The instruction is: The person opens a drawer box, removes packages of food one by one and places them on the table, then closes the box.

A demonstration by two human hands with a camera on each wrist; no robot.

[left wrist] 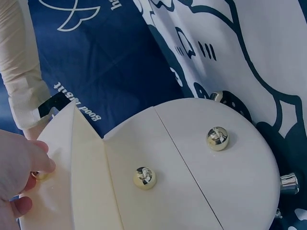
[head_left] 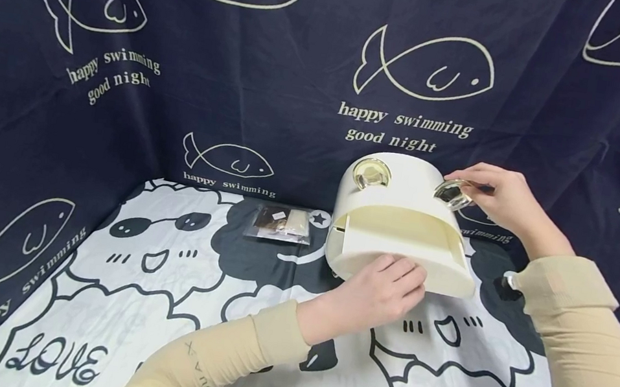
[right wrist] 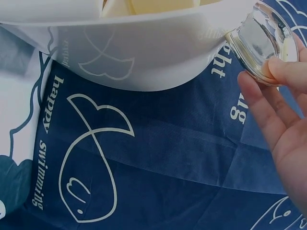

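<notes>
A cream-white rounded drawer box (head_left: 409,177) stands at the back of the cloth-covered table, a drawer (head_left: 442,278) pulled out toward the person. Two shiny gold saucer-shaped ears project from its top: the left ear (head_left: 372,174) is bare. My right hand (head_left: 498,193) pinches the right ear (right wrist: 264,38) by its rim between thumb and fingers. At the front of the pulled-out drawer, my left hand (head_left: 382,288) grips its small gold knob (left wrist: 41,176), mostly covered by the fingers. Two more gold knobs (left wrist: 145,178) show on other fronts in the left wrist view.
Left of the box lies a clear plastic packet (head_left: 282,224) with brown and cream contents. Dark blue fish-print cloth (head_left: 275,97) hangs close behind the box. Short gold feet (left wrist: 289,183) stick out from the box's rim. The table cloth (head_left: 152,323) has cartoon sheep on it.
</notes>
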